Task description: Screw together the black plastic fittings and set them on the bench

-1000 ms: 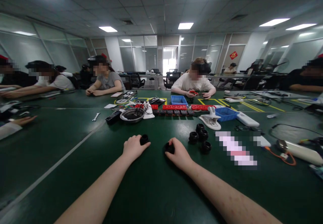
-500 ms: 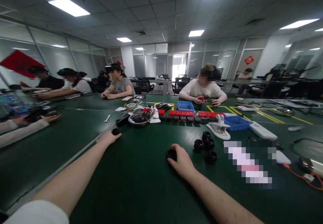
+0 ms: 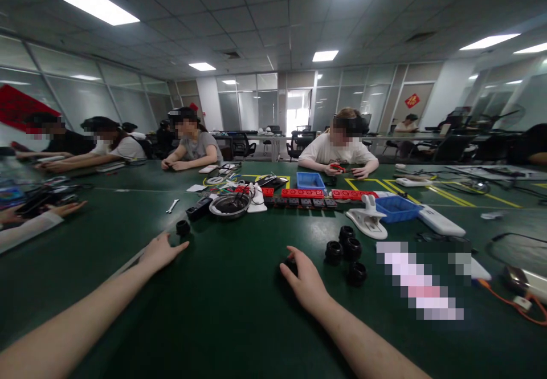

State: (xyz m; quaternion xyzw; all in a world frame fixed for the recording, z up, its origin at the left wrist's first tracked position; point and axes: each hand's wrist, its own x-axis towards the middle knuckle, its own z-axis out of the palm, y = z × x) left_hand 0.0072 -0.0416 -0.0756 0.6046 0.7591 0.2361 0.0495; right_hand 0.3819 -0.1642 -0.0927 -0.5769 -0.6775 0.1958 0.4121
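My left hand (image 3: 161, 251) lies flat on the green table (image 3: 222, 310), fingers stretched out and holding nothing. A small black round part (image 3: 183, 228) stands on the table just beyond its fingertips, apart from the hand. My right hand (image 3: 306, 279) is curled over another black round part (image 3: 291, 265), which is mostly hidden under the fingers. Several more black round parts (image 3: 346, 248) sit in a cluster to the right of my right hand.
Beyond my hands lie a metal bowl (image 3: 229, 206), a wrench (image 3: 172, 206), red and black parts in rows (image 3: 302, 193), blue bins (image 3: 398, 208) and a white clamp (image 3: 368, 218). Other people sit around the table; a sleeved hand (image 3: 64, 208) rests at the left.
My left hand carried a black part out to the left, set it on the table and drew back open. My right hand stayed on its part.
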